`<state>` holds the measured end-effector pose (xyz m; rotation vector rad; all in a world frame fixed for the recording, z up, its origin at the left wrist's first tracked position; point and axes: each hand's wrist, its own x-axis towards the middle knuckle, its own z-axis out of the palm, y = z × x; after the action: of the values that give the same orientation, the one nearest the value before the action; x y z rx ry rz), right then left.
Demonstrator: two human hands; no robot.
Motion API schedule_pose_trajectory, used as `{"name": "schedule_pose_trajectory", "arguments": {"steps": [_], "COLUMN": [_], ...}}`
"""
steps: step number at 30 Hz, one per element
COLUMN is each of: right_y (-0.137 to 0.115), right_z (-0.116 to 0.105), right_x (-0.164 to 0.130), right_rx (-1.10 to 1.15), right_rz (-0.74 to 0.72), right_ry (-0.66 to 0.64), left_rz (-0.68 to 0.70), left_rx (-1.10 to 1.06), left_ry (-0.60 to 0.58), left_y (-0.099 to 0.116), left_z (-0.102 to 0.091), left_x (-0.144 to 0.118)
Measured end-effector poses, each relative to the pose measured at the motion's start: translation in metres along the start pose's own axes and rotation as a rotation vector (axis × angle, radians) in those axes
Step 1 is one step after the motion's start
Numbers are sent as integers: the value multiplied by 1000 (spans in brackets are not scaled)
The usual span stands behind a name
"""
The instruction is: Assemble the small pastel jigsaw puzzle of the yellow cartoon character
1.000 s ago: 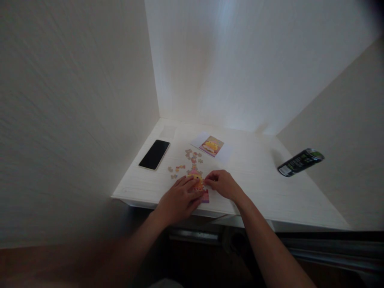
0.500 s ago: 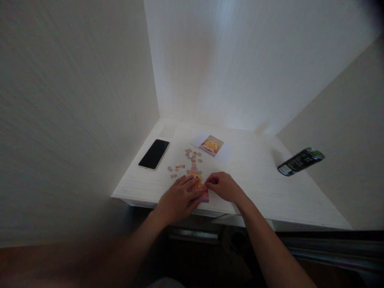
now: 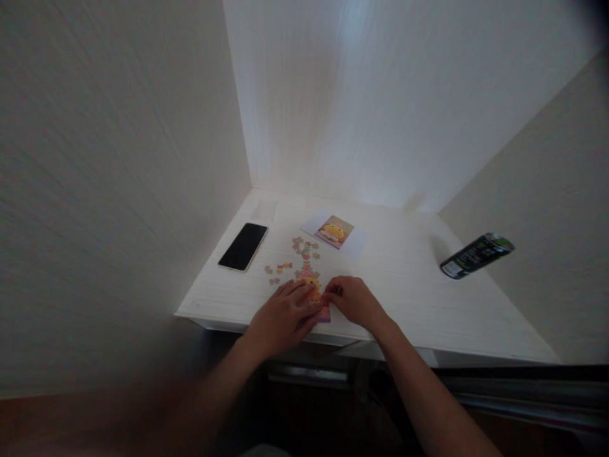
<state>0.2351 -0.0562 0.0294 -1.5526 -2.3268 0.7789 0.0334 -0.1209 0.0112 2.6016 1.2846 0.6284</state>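
Left hand lies flat, fingers spread, pinning the part-built puzzle at the desk's near edge. Right hand pinches at its right edge; piece held? Cannot tell. Thin, light, joints fragile: slide, press flat, don't lift.

A white desk stands in a pale-walled corner, dimly lit.

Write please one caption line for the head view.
Two hands, left hand and right hand, work on a small jigsaw puzzle on a white desk.
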Motion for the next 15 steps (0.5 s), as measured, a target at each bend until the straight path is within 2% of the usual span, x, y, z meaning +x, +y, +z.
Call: {"name": "schedule_pose_trajectory", "arguments": {"steps": [4, 8, 10, 15], "right_y": [1, 3, 6, 10], "right_z": [2, -2, -6, -13], "right_x": [-3, 1, 9, 44], "right_rx": [-38, -26, -17, -118], "right_rz": [-34, -64, -57, -12], "right_ry": [53, 31, 36, 152], "left_rz": [3, 1, 3, 6], "left_rx": [19, 19, 15, 12], "left_ry": [-2, -7, -1, 12], "left_y": [0, 0, 1, 1], "left_z": [0, 0, 0, 0], "left_x": [0, 0, 0, -1]}}
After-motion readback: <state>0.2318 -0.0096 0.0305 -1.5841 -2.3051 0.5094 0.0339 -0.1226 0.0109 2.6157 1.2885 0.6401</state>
